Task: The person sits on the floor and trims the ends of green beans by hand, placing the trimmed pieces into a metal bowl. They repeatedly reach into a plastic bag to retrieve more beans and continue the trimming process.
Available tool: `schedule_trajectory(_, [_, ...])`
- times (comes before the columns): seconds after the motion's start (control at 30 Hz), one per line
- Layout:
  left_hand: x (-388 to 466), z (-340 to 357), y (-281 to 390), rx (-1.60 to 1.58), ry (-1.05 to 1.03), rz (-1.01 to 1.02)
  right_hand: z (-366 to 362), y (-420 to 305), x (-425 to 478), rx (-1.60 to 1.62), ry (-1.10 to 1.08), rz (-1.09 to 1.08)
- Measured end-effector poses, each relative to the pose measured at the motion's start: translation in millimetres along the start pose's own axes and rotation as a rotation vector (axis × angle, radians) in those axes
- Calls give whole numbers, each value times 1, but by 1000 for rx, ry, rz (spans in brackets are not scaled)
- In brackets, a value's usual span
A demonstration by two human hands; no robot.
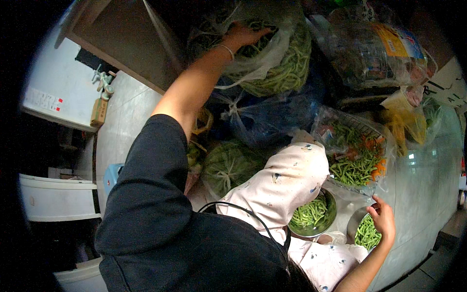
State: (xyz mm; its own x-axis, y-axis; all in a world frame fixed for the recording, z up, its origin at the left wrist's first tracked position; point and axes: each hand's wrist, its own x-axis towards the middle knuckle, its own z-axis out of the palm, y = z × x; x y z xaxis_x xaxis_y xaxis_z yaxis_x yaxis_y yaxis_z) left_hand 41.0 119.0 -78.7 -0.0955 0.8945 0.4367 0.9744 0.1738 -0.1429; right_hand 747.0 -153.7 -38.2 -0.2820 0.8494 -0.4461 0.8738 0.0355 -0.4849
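Note:
My left hand (246,35) reaches into the mouth of a clear plastic bag (262,69) full of long green beans (288,73). Its fingers are among the beans in dim light, and whether they grip any is unclear. Over a metal bowl (352,227) of cut green beans (367,231) hovers my right hand (383,221), fingers loosely curled and apart, nothing visible in them. A second metal bowl (330,219) with longer cut bean pieces (310,213) stands beside my knee, which hides part of it.
A plastic-lined basket (379,135) holds cut beans and orange shreds. Knotted bags, one with a round green vegetable (233,168), lie by my leg. A large clear plastic bottle (372,62) lies beyond. At left are a cardboard box (99,111) and a white drawer (60,197).

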Motion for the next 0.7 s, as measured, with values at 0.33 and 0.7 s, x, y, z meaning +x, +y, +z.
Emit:
schedule_trajectory(0.33, [-12,-79,49,-199,-384,-151,-6,8,-19,5,56,36])
schedule_trajectory(0.7, [51,-165,-1,37,-348,304,-6,7,-18,-22,47,51])
